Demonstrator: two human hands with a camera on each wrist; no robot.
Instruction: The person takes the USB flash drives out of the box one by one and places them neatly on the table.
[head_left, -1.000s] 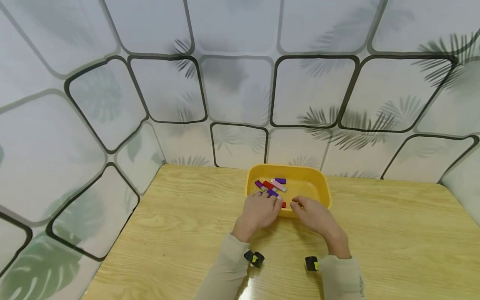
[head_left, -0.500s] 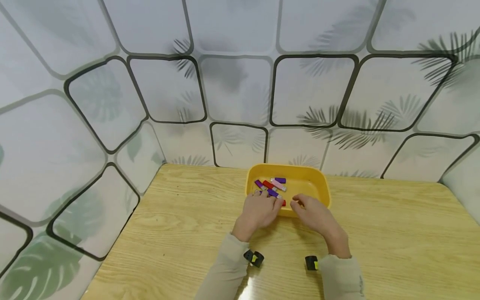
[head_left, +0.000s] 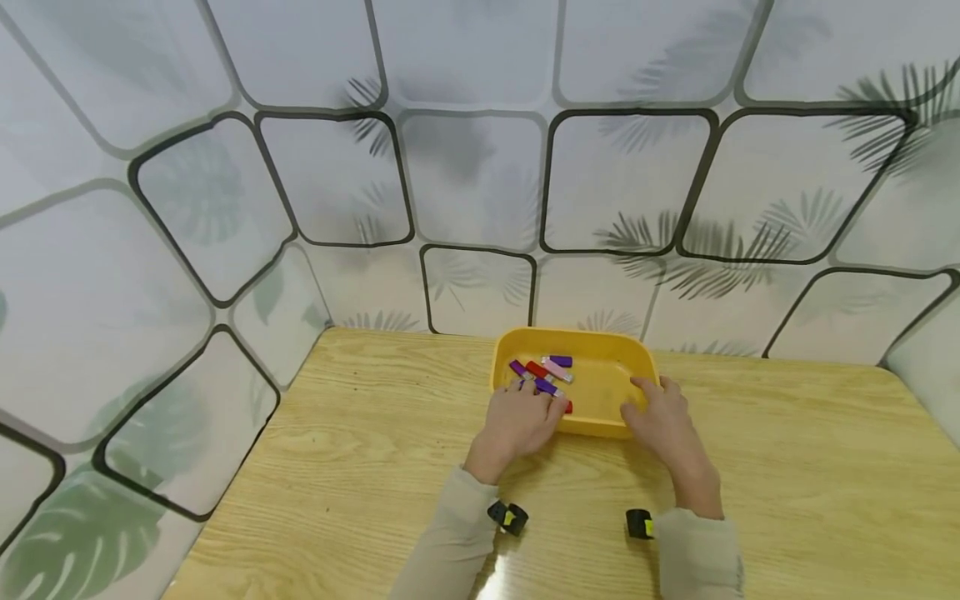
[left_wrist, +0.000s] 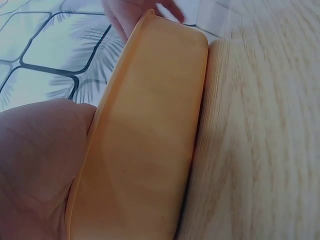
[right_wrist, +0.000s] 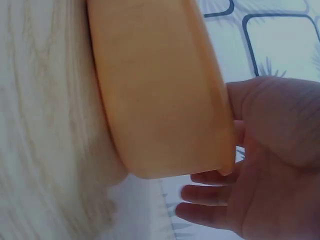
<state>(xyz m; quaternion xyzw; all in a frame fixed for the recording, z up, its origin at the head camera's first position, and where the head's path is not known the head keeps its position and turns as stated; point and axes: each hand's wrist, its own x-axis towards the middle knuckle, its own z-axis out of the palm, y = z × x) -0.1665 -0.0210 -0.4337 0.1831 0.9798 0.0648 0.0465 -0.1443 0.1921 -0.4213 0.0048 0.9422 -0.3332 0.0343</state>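
A yellow plastic tray point(head_left: 609, 430) sits on the wooden table, with several USB sticks point(head_left: 558, 372) in purple, red and pink bunched in its left half. My left hand point(head_left: 517, 422) reaches over the tray's front rim, its fingertips at a purple stick and the thumb spread toward a red one. The palm lies close against the rim in the left wrist view, where the fingers are hidden. At the tray's front right corner is my right hand point(head_left: 666, 425), thumb and fingers apart. The right wrist view shows nothing held in this hand point(right_wrist: 280, 155).
The light wooden table point(head_left: 360, 467) extends to both sides of the tray. Behind and to the left stands a pale wall covering point(head_left: 480, 183) with dark outlines and leaf prints. A black band point(head_left: 508, 517) is at the left wrist, another band point(head_left: 640, 524) at the right.
My right hand has moved right, from the middle of the tray's front to its right corner, and its thumb and fingers have spread. The left hand and the USB sticks have stayed in place.
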